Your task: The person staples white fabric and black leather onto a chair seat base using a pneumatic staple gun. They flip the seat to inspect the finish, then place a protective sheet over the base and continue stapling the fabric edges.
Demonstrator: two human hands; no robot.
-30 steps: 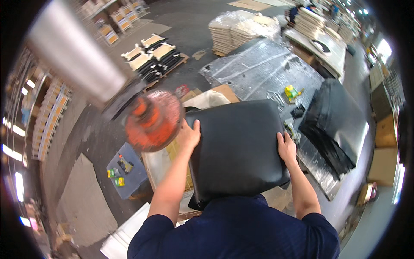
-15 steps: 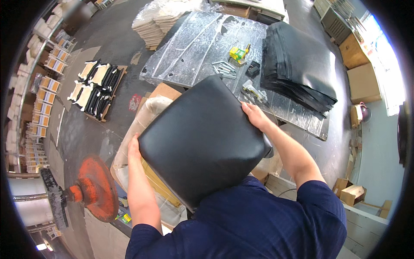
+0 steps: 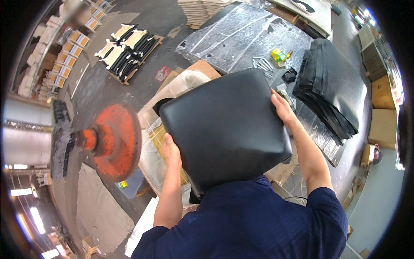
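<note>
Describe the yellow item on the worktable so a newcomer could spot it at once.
Start at the plastic-covered table at the top of the view, left of the stack of black covers. Near its right edge, beside some loose metal parts, lies a small yellow-green tool. It is the only brightly coloured thing on that table.

cushion: I see the black seat cushion (image 3: pixel 226 129) has tilted, right corner now higher | left hand (image 3: pixel 170 151) slid down its left edge | right hand (image 3: pixel 282 108) moved up its right edge
</note>
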